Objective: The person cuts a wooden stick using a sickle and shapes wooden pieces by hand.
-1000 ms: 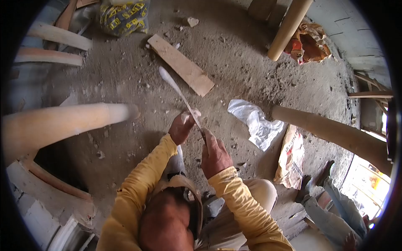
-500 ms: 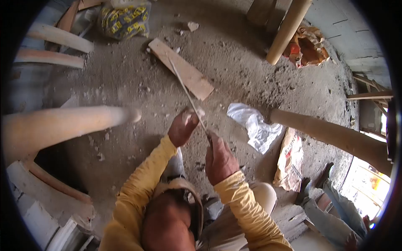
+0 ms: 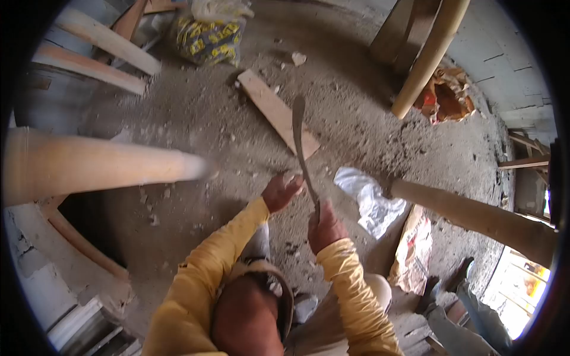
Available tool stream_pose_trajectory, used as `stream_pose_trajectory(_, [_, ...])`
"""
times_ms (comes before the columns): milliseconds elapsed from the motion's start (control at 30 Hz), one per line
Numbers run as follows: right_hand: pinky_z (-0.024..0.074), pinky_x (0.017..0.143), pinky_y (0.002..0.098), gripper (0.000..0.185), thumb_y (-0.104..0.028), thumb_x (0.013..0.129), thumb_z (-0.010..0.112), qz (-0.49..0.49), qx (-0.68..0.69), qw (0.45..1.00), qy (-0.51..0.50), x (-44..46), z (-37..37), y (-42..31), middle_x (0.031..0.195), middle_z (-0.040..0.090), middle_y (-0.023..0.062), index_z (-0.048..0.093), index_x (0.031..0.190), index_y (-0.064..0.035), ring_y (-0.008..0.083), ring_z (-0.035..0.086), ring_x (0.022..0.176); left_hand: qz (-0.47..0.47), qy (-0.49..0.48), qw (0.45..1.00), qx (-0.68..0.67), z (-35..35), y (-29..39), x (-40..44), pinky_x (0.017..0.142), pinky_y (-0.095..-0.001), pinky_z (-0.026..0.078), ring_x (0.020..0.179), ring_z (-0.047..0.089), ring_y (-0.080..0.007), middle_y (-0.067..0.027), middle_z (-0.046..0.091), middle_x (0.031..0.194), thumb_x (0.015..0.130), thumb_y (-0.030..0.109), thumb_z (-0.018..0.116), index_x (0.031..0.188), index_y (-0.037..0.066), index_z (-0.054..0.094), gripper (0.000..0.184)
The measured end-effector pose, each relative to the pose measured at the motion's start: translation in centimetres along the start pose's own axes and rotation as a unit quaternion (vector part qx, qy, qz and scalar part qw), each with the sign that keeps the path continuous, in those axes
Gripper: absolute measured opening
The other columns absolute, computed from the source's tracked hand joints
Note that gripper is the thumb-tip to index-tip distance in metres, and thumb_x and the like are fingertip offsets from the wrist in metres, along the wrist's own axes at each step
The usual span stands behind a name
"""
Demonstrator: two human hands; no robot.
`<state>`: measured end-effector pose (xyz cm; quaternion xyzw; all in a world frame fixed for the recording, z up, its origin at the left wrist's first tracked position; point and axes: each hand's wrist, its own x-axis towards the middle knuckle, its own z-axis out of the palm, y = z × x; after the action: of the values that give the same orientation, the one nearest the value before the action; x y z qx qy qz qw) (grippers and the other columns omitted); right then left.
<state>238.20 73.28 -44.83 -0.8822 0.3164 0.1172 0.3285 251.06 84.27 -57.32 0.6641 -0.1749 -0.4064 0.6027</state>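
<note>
A long curved tool [image 3: 298, 121] is gripped by the right hand [image 3: 327, 226], its wide end pointed toward 12 o'clock; at 10 o'clock from that grip, the left hand [image 3: 282, 193] is curled, contents unclear, and could be struck if the tool slipped

A dusty grey-brown floor [image 3: 196, 113] is shown, strewn with loose grit [image 3: 386, 132]. At the far left, a black-and-yellow printed plastic bag [image 3: 208, 43] is set down; a pale stone chunk [image 3: 298, 59] is seen to its right. Nearer, a flat wooden plank [image 3: 267, 103] is laid diagonally. Right of centre, a crumpled clear plastic sheet [image 3: 371, 203] is spread, and just beside it a printed paper sack [image 3: 411, 255] is laid. At the far right, a torn brown paper sack [image 3: 446, 98] is seen crumpled.
</note>
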Motion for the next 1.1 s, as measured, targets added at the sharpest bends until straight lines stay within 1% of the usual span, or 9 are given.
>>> stream_pose_trajectory(67, [0.0518, 0.079, 0.0511, 0.043, -0.016, 0.091, 0.052, -0.041, 0.027, 0.999, 0.021, -0.9, -2.8, -2.0, 0.101, 0.064, 0.0284, 0.043, 0.132, -0.005, 0.0465, 0.063, 0.091, 0.01, 0.012, 1.0, -0.004, -0.7, 2.2, 1.2, 0.075, -0.0303, 0.048, 0.079, 0.057, -0.0131, -0.0017, 0.061, 0.085, 0.096, 0.035, 0.054, 0.113, 0.003, 0.06, 0.037])
stream_pose_trajectory(133, [0.0523, 0.078, 0.0522, 0.041, -0.014, 0.091, 0.052, -0.136, 0.058, 0.986, 0.081, -1.5, -3.6, -2.3, 0.092, 0.065, 0.0284, 0.044, 0.129, -0.0005, 0.0466, 0.064, 0.085, 0.149, 0.056, 0.98, 0.118, -0.3, 3.0, -0.3, 0.073, -0.0309, 0.049, 0.079, 0.058, -0.0129, -0.0022, 0.061, 0.086, 0.097, 0.035, 0.053, 0.114, 0.003, 0.06, 0.036])
stream_pose_trajectory(233, [0.0523, 0.076, 0.0529, 0.044, -0.016, 0.09, 0.053, -0.032, -0.002, 0.999, 0.022, 0.1, 0.4, 0.2, 0.09, 0.065, 0.0289, 0.042, 0.13, -0.001, 0.0466, 0.065, 0.082, -0.011, -0.004, 0.999, 0.046, -0.6, -0.5, 0.0, 0.071, -0.0308, 0.05, 0.077, 0.058, -0.0121, -0.0037, 0.062, 0.087, 0.098, 0.033, 0.052, 0.117, 0.003, 0.059, 0.036])
stream_pose_trajectory(367, [0.0495, 0.079, 0.0536, 0.051, -0.019, 0.09, 0.057, -0.025, 0.009, 1.0, 0.005, 0.5, -0.8, 0.4, 0.097, 0.063, 0.0306, 0.039, 0.132, 0.0035, 0.0491, 0.061, 0.089, 0.011, 0.004, 0.998, -0.068, 0.5, -0.6, 0.5, 0.068, -0.0298, 0.049, 0.07, 0.057, -0.0122, -0.0049, 0.06, 0.08, 0.095, 0.035, 0.055, 0.12, 0.001, 0.058, 0.042])
stream_pose_trajectory(533, [0.0487, 0.076, 0.0538, 0.043, -0.016, 0.089, 0.056, 0.01, 0.044, 0.998, -0.034, 0.6, -1.3, 0.7, 0.095, 0.062, 0.0291, 0.042, 0.128, -0.0044, 0.0492, 0.061, 0.087, 0.045, -0.025, 0.995, 0.086, 0.1, 0.7, 0.3, 0.067, -0.032, 0.05, 0.069, 0.061, -0.0165, -0.011, 0.064, 0.08, 0.092, 0.026, 0.063, 0.118, 0.001, 0.059, 0.037])
stream_pose_trajectory(633, [0.0484, 0.073, 0.0537, 0.041, -0.015, 0.089, 0.056, -0.011, 0.039, 0.999, 0.015, 0.7, -1.4, 0.5, 0.092, 0.063, 0.0274, 0.043, 0.127, -0.0073, 0.0491, 0.061, 0.084, 0.141, 0.047, 0.966, 0.212, 0.5, -1.7, 1.3, 0.069, -0.0341, 0.054, 0.079, 0.066, -0.0173, -0.0121, 0.067, 0.084, 0.094, 0.015, 0.059, 0.115, -0.005, 0.056, 0.029])
stream_pose_trajectory(700, [0.0482, 0.074, 0.0539, 0.04, -0.016, 0.089, 0.055, 0.027, 0.065, 0.997, -0.028, 0.4, -3.1, -0.9, 0.093, 0.063, 0.0278, 0.043, 0.127, -0.0069, 0.0486, 0.061, 0.085, 0.181, 0.085, 0.971, 0.132, 1.0, -3.6, 2.2, 0.07, -0.0382, 0.053, 0.082, 0.068, -0.0339, -0.022, 0.067, 0.094, 0.091, 0.021, 0.064, 0.113, -0.001, 0.061, 0.032])
stream_pose_trajectory(800, [0.0486, 0.077, 0.0543, 0.042, -0.018, 0.09, 0.055, -0.016, 0.101, 0.995, -0.007, -0.9, -4.4, -2.3, 0.095, 0.063, 0.0294, 0.043, 0.128, -0.0059, 0.0487, 0.061, 0.087, 0.214, 0.097, 0.956, 0.178, 0.9, 3.1, 0.6, 0.073, -0.0387, 0.054, 0.089, 0.067, -0.0369, -0.022, 0.067, 0.1, 0.091, 0.02, 0.063, 0.11, -0.002, 0.062, 0.029])
stream_pose_trajectory(1100, [0.0489, 0.075, 0.0542, 0.042, -0.018, 0.091, 0.055, -0.004, 0.043, 0.998, -0.037, -1.2, -2.5, -1.0, 0.092, 0.064, 0.0277, 0.042, 0.129, -0.0058, 0.0492, 0.061, 0.086, 0.144, 0.082, 0.968, 0.189, 0.8, 0.5, -0.3, 0.079, -0.0388, 0.053, 0.092, 0.067, -0.0367, -0.0223, 0.067, 0.096, 0.093, 0.016, 0.058, 0.107, -0.002, 0.061, 0.023])
